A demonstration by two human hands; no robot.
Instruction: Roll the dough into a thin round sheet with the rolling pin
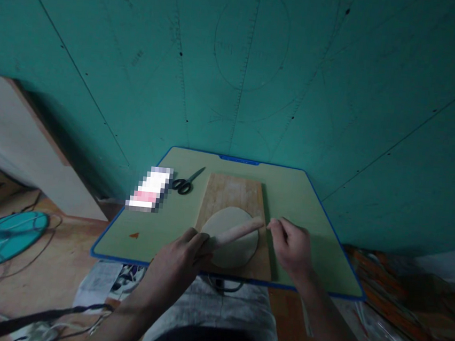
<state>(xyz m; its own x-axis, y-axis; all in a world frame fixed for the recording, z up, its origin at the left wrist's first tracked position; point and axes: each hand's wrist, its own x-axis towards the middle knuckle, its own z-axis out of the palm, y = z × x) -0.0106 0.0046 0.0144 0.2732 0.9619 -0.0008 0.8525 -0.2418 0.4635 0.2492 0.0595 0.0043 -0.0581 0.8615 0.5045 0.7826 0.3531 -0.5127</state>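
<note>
My left hand (181,254) is wrapped round the near end of a pale wooden rolling pin (237,232). The pin lies slantwise across a round, flat sheet of dough (225,256). Under the dough is a wooden board (236,190), its long side running away from me. My right hand (290,246) is closed, fingers curled, just right of the pin's far end and over the board's right edge. A narrow gap seems to part its fingertips from the pin; whether they pinch something small is hidden.
The board rests on a small pale-green table (316,254) with a blue rim. Black-handled scissors (186,184) and a blurred-out bright phone-like rectangle (151,189) lie on the left, with a small orange triangle (135,235) nearer me. A green wall (243,86) rises behind; cables (12,273) trail on the floor.
</note>
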